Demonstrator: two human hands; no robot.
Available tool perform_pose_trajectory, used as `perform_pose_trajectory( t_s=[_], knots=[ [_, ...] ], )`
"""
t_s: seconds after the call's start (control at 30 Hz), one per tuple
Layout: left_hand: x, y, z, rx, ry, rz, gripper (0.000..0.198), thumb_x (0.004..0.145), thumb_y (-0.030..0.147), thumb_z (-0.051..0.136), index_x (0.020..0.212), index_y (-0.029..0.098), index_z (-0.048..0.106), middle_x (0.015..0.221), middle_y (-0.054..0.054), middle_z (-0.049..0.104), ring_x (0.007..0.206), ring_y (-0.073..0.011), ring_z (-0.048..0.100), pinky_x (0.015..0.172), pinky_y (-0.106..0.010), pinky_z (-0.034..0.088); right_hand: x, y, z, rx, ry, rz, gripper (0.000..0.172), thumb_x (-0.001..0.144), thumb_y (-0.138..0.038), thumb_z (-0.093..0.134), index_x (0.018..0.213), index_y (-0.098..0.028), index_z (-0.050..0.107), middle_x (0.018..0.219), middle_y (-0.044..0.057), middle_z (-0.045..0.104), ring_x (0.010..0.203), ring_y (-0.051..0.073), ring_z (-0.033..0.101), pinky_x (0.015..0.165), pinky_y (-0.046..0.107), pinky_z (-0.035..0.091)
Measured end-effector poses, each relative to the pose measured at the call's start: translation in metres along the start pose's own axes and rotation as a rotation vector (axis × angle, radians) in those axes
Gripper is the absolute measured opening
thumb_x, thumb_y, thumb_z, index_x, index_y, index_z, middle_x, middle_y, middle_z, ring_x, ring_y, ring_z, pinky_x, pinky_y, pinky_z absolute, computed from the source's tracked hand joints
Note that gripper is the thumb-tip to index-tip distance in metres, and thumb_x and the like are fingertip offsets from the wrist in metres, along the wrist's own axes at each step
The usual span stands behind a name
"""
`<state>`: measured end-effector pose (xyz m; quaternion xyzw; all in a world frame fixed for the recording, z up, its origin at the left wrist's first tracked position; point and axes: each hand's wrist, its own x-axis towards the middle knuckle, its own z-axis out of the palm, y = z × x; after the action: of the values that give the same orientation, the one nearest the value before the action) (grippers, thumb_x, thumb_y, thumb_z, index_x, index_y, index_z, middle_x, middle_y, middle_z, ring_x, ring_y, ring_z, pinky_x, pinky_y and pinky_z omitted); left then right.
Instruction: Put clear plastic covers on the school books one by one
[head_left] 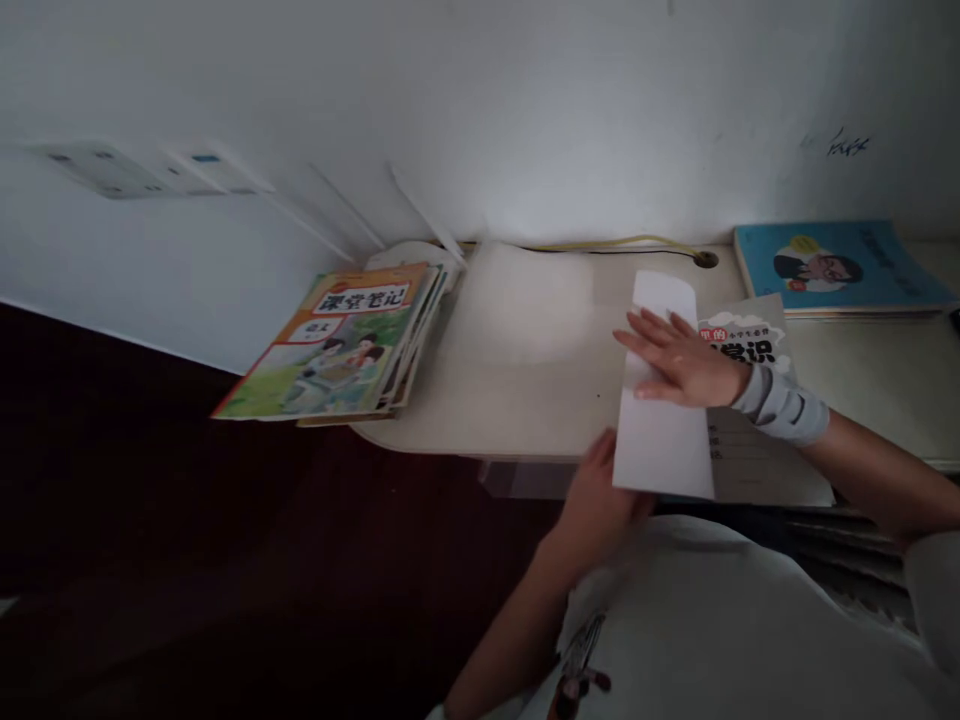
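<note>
A long white sheet of paper point(664, 440), perhaps a folded flap, lies over the left part of a grey booklet point(757, 470) with printed characters on its cover. My right hand point(675, 365), a grey band around its wrist, is open and rests flat on the sheet with fingers spread to the left. My left hand point(600, 490) is at the desk's front edge by the sheet's lower left corner. Its thumb side points up, while the other fingers are mostly hidden under the sheet, so their grip does not show.
A stack of books point(330, 345) overhangs the left corner of the white desk point(525, 400). Blue books point(832, 265) lie at the back right. A yellow cable point(622, 240) runs along the wall to a cable hole point(706, 259). Wall sockets point(109, 170) are at the left.
</note>
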<state>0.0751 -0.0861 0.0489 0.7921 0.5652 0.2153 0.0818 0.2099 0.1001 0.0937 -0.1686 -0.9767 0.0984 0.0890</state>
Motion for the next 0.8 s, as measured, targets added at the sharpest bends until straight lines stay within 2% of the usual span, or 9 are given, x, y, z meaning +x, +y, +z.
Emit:
perform_pose_trajectory(
  t_s=[0.07, 0.13, 0.2, 0.27, 0.4, 0.63, 0.7, 0.8],
  knots=[
    [0.007, -0.028, -0.009, 0.176, -0.004, -0.183, 0.043, 0.087, 0.025, 0.052, 0.128, 0.011, 0.052, 0.137, -0.021, 0.050, 0.133, -0.0347, 0.039, 0.106, -0.054, 0.033, 0.000, -0.004, 0.018, -0.036, -0.037, -0.063, 0.083, 0.087, -0.070, 0.031, 0.148, -0.013, 0.027, 0.152, 0.021, 0.027, 0.142, 0.032, 0.020, 0.111, 0.057, 0.017],
    [0.016, -0.055, -0.013, 0.267, -0.065, -0.364, 0.058, 0.088, 0.035, 0.053, 0.137, 0.005, 0.041, 0.146, -0.026, 0.036, 0.139, -0.0378, 0.027, 0.107, -0.055, 0.029, -0.001, -0.010, 0.034, -0.092, -0.054, -0.087, 0.082, 0.087, -0.068, 0.032, 0.143, -0.007, 0.036, 0.146, 0.023, 0.037, 0.138, 0.032, 0.031, 0.112, 0.054, 0.020],
    [0.027, -0.076, -0.012, 0.286, -0.156, -0.438, 0.071, 0.086, 0.044, 0.055, 0.139, 0.002, 0.035, 0.148, -0.030, 0.029, 0.140, -0.0387, 0.023, 0.108, -0.053, 0.029, -0.001, -0.017, 0.044, -0.150, -0.084, -0.085, 0.079, 0.088, -0.066, 0.033, 0.134, -0.004, 0.047, 0.138, 0.024, 0.048, 0.131, 0.032, 0.042, 0.110, 0.051, 0.025],
    [0.035, -0.087, -0.009, 0.283, -0.221, -0.425, 0.077, 0.085, 0.048, 0.057, 0.140, 0.000, 0.033, 0.148, -0.030, 0.028, 0.140, -0.0381, 0.024, 0.109, -0.052, 0.028, 0.000, -0.022, 0.048, -0.194, -0.111, -0.085, 0.074, 0.089, -0.065, 0.034, 0.124, -0.004, 0.057, 0.131, 0.025, 0.054, 0.125, 0.032, 0.049, 0.107, 0.048, 0.031],
    [0.037, -0.094, -0.004, 0.281, -0.216, -0.385, 0.068, 0.087, 0.044, 0.055, 0.138, 0.002, 0.038, 0.147, -0.026, 0.034, 0.138, -0.0334, 0.032, 0.110, -0.047, 0.029, 0.005, -0.024, 0.048, -0.224, -0.123, -0.129, 0.071, 0.087, -0.065, 0.039, 0.114, -0.004, 0.063, 0.124, 0.025, 0.059, 0.118, 0.031, 0.055, 0.101, 0.044, 0.039],
    [0.028, -0.098, 0.010, 0.217, 0.007, -0.412, 0.038, 0.092, 0.028, 0.051, 0.124, 0.010, 0.055, 0.136, -0.016, 0.053, 0.126, -0.0239, 0.050, 0.105, -0.036, 0.040, 0.010, -0.025, 0.046, -0.230, -0.193, -0.232, 0.072, 0.087, -0.066, 0.037, 0.124, -0.008, 0.057, 0.121, 0.024, 0.060, 0.115, 0.030, 0.057, 0.098, 0.044, 0.040],
    [0.029, -0.098, 0.013, 0.205, 0.064, -0.444, 0.029, 0.093, 0.024, 0.047, 0.117, 0.014, 0.061, 0.130, -0.013, 0.059, 0.120, -0.0222, 0.055, 0.101, -0.035, 0.044, 0.011, -0.024, 0.045, -0.212, -0.196, -0.242, 0.072, 0.087, -0.065, 0.038, 0.125, -0.007, 0.056, 0.120, 0.025, 0.060, 0.114, 0.030, 0.057, 0.098, 0.044, 0.040],
    [0.030, -0.094, 0.012, 0.198, 0.101, -0.471, 0.027, 0.094, 0.021, 0.042, 0.105, 0.016, 0.067, 0.123, -0.011, 0.064, 0.112, -0.0222, 0.061, 0.094, -0.037, 0.049, 0.013, -0.023, 0.046, -0.198, -0.181, -0.254, 0.072, 0.087, -0.065, 0.038, 0.126, -0.007, 0.055, 0.121, 0.024, 0.060, 0.114, 0.029, 0.057, 0.098, 0.044, 0.041]
  ],
)
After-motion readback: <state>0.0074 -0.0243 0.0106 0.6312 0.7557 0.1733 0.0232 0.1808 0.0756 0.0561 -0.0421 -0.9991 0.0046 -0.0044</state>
